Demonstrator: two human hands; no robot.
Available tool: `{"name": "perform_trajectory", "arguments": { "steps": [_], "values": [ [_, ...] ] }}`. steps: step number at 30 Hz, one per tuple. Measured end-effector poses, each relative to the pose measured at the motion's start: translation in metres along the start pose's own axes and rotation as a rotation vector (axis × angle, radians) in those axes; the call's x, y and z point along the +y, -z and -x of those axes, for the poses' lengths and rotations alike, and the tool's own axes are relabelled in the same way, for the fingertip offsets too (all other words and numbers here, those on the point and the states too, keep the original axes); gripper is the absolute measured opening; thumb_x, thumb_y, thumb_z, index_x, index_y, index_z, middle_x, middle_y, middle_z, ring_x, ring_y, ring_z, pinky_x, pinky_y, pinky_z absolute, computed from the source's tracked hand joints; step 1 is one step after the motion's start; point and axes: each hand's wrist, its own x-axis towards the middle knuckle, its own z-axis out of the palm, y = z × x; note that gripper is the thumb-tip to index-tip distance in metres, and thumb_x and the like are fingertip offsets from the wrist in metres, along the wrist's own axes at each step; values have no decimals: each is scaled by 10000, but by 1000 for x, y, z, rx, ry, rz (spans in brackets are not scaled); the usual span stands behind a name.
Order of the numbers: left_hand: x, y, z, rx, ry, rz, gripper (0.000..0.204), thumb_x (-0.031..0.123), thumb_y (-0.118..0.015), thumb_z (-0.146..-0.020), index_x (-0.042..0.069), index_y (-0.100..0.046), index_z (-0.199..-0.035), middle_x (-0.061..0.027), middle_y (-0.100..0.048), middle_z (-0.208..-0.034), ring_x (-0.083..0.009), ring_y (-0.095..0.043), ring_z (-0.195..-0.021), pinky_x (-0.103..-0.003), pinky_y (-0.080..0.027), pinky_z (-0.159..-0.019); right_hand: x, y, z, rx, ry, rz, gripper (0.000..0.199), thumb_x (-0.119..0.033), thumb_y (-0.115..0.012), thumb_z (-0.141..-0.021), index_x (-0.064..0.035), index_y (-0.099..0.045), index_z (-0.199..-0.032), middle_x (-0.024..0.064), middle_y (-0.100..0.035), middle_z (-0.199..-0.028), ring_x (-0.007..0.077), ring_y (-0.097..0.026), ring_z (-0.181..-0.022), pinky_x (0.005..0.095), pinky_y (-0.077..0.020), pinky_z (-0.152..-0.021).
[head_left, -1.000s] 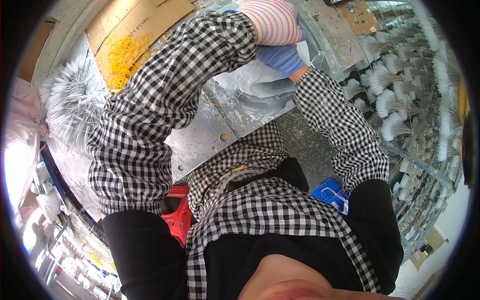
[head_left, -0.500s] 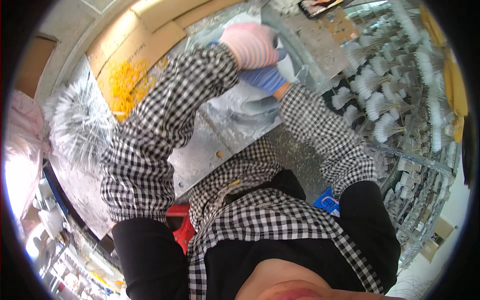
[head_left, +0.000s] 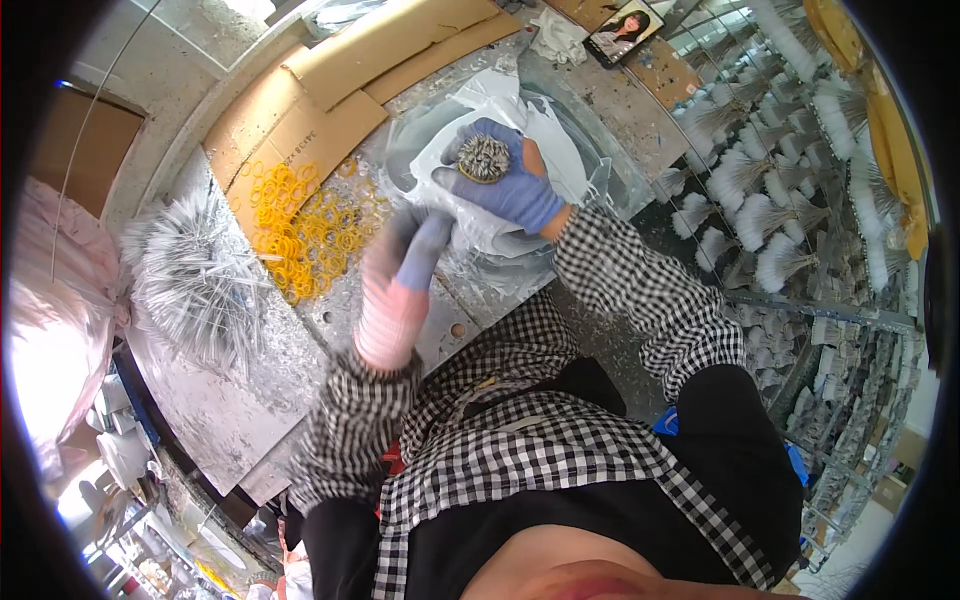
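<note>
Grey, scuffed workbench (head_left: 230, 400) fills the middle of the view, with flattened brown cardboard (head_left: 330, 90) across eleven to twelve o'clock and wire racks of white bristle tufts (head_left: 780, 230) running down the two to four o'clock side. At nine o'clock lies a spiky heap of thin silvery strands (head_left: 195, 275). A crumpled clear plastic bag (head_left: 520, 130) sits at twelve, glossy and creased. A scatter of small yellow rubber bands (head_left: 305, 225) lies loose at ten o'clock.

Right hand (head_left: 505, 180), in a blue glove, is closed around a round bundle of grey bristles (head_left: 484, 158), its cut ends facing up, just over the bag. Left hand (head_left: 405, 280), in a pink-cuffed grey glove, is motion-blurred at centre; I cannot tell whether it grips anything.

The step looks like gathering the bundle for binding. Next probably calls for a firm squeeze while a band goes around it.
</note>
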Motion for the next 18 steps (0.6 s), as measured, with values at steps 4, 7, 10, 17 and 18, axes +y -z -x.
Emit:
{"name": "perform_trajectory", "arguments": {
  "steps": [4,7,10,17,18],
  "values": [
    [-32,18,39,-236,394,620,578,489,-555,-988,19,-589,-1322,-73,-671,-1098,-189,-641,-978,-352,-500,-924,-70,-24,3,22,434,-10,389,-286,-779,-799,-209,-649,-1157,10,-661,-1156,188,-602,-1113,385,-444,-1007],
    [-27,22,62,46,238,896,767,660,-465,-957,37,-527,-1399,-99,-648,-1246,-261,-636,-1109,-450,-485,-1015,-88,-46,25,-31,751,341,423,-277,-693,-853,-321,-602,-1264,-11,-583,-1313,200,-522,-1257,435,-344,-1089],
    [-46,74,80,20,276,526,652,346,-719,-896,39,-472,-1416,-68,-613,-1284,-224,-646,-1095,-324,-567,-842,-97,-46,51,-171,893,383,426,-284,-642,-905,-426,-573,-1301,-52,-553,-1374,201,-500,-1289,463,-316,-1120],
    [-113,87,88,147,-62,-553,524,335,-734,-891,94,-587,-1332,-46,-654,-1284,-228,-566,-1254,-405,-406,-1105,-91,-21,131,-395,937,264,372,-242,-652,-915,-342,-624,-1272,-43,-611,-1313,189,-567,-1214,410,-422,-1070],
    [-109,84,93,222,-53,-830,515,357,-740,-872,107,-616,-1305,-71,-654,-1280,-287,-575,-1239,-416,-389,-1103,-88,-19,137,-389,863,258,357,-210,-643,-908,-276,-643,-1259,-20,-631,-1290,200,-578,-1217,395,-447,-1049]
  ]
}}
